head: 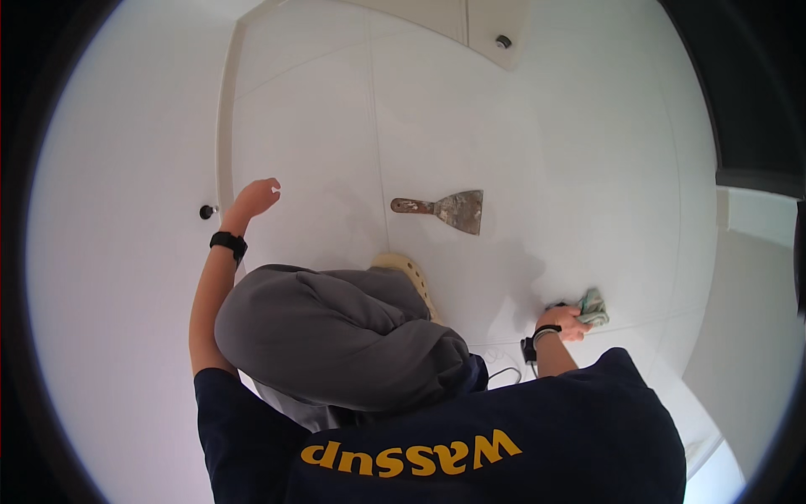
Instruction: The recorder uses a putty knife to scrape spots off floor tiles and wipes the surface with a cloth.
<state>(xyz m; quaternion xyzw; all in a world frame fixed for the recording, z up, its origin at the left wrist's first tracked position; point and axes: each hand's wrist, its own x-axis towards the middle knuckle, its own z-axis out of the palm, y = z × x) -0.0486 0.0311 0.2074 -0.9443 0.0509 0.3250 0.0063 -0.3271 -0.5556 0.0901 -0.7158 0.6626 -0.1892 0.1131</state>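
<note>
My right hand (pixel 568 322) grips a crumpled pale green cloth (pixel 593 309) low over the white tiled floor on the right. Some dark thing shows just beside that hand, too hidden to name. On the left, my left hand (pixel 259 196) is raised near the wall, its fingers curled with a small gap between them and nothing seen in them. A putty knife (pixel 459 212) with a worn, paint-stained blade and handle lies flat on the floor between the hands, ahead of my clog.
At the far left, a black round knob (pixel 206 211) sits on a white surface. Another knob (pixel 502 41) is on a cabinet door at the top. A cable (pixel 509 370) lies by my right forearm. My cream clog (pixel 412 271) stands on the floor. A dark panel (pixel 755 94) borders the right.
</note>
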